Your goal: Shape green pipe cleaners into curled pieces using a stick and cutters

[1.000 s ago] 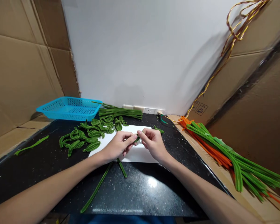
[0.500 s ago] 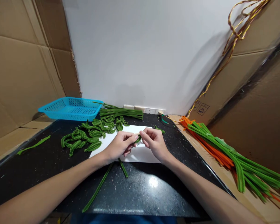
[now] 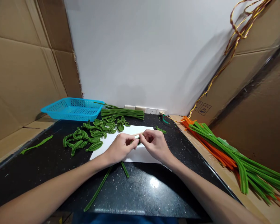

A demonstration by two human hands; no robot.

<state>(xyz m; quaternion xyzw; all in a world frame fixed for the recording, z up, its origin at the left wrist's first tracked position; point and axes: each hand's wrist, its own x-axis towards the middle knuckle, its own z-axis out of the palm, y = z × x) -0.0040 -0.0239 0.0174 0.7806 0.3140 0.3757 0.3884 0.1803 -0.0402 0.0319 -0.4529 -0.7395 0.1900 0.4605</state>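
Note:
My left hand (image 3: 120, 147) and my right hand (image 3: 155, 144) meet fingertip to fingertip over a white sheet (image 3: 142, 155). Between them both pinch a small green pipe cleaner (image 3: 138, 142), mostly covered by the fingers. A thin pale stick (image 3: 137, 133) shows just behind the fingertips; whether it is held or lies there I cannot tell. Left of the sheet, partly on it, is a heap of green pipe cleaners bent into leaf-like loops (image 3: 94, 146). Two straight green stems, one a long stem (image 3: 98, 189), stick out below my left hand on the black tabletop.
A blue plastic basket (image 3: 72, 117) stands at the back left, beside a bundle of dark green pipe cleaners (image 3: 122, 114). Bright green stems (image 3: 226, 149) and orange stems (image 3: 220, 157) lie on cardboard at the right. A power strip (image 3: 151, 111) runs along the wall.
My fingers have shifted their pinch on the green piece, which shows less now. The pale stick shows more behind the fingertips. The view has moved slightly.

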